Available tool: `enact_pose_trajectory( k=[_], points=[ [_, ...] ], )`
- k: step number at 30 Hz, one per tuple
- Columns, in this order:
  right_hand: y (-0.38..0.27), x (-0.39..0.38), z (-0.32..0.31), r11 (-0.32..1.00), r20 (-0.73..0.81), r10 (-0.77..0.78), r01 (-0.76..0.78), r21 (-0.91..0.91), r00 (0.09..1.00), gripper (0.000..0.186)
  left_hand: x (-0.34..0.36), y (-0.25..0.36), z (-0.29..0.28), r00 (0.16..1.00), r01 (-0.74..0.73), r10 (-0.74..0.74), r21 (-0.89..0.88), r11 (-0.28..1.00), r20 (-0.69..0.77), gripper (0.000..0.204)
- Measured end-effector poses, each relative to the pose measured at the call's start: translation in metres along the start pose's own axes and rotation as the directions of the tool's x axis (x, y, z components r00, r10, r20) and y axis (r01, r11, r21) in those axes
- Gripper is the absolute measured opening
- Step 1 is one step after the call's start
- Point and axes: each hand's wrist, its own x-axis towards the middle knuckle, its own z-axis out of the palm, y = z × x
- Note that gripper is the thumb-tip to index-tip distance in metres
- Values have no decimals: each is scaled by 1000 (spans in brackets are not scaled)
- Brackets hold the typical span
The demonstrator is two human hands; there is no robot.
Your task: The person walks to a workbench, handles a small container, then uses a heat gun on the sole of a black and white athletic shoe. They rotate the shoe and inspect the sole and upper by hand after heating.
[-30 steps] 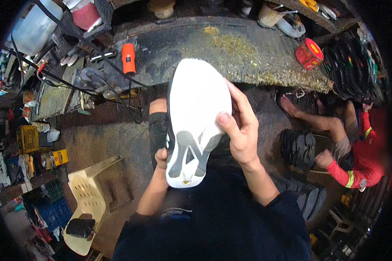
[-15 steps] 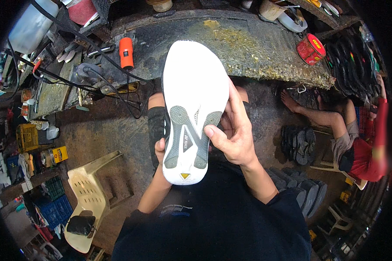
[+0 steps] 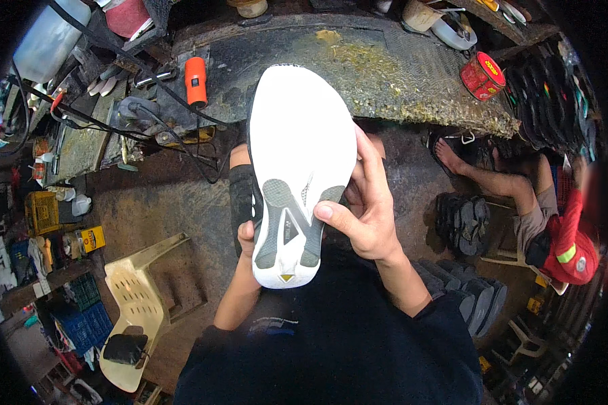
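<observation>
A sports shoe (image 3: 304, 128) is held up in front of me, its sole facing me and its toe pointing away. The sole is bright white at the forefoot, with grey patches toward the heel and a small yellow triangle at the heel end. My right hand (image 3: 366, 209) grips its right side, the thumb lying across the sole at mid-foot and the fingers behind the edge. On the heel's left side, my left hand (image 3: 247, 237) also holds the shoe; most of its fingers are hidden behind it.
Beyond the shoe runs a worn, stained workbench (image 3: 230, 67) with an orange power tool (image 3: 196, 82) and a red can (image 3: 482, 75). A cream plastic chair (image 3: 138, 290) stands left. Dark sandals (image 3: 463, 223) are stacked at right, near a seated person in red (image 3: 567, 250).
The shoe has tipped slightly, its heel turning away from me, while both hands keep their hold. The person at right has moved their upper body and arm.
</observation>
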Motion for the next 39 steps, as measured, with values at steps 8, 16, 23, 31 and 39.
enact_pose_trajectory(
  k=[8, 16, 23, 31, 39],
  points=[
    [-12, 12, -22, 986, -147, -70, 46, -158, 987, 60, -13, 13, -43, 989, 46, 7, 350, 936, -149, 118],
    [-24, 7, -21, 996, -172, -10, -7, -94, 985, 51, -21, 15, -56, 989, 77, -44, 240, 968, -141, 103],
    [-25, 8, -21, 998, -166, 44, -49, -26, 985, 45, -22, 22, -70, 986, 134, -100, 267, 954, -137, 105],
    [-17, 7, -21, 995, -190, 17, -35, -90, 982, 38, -18, 22, -73, 972, 160, -75, 387, 908, -223, 108],
    [-5, 8, -26, 984, -332, -31, -29, -175, 943, 26, -8, 20, -85, 994, 88, -39, 523, 848, -104, 110]
  ],
)
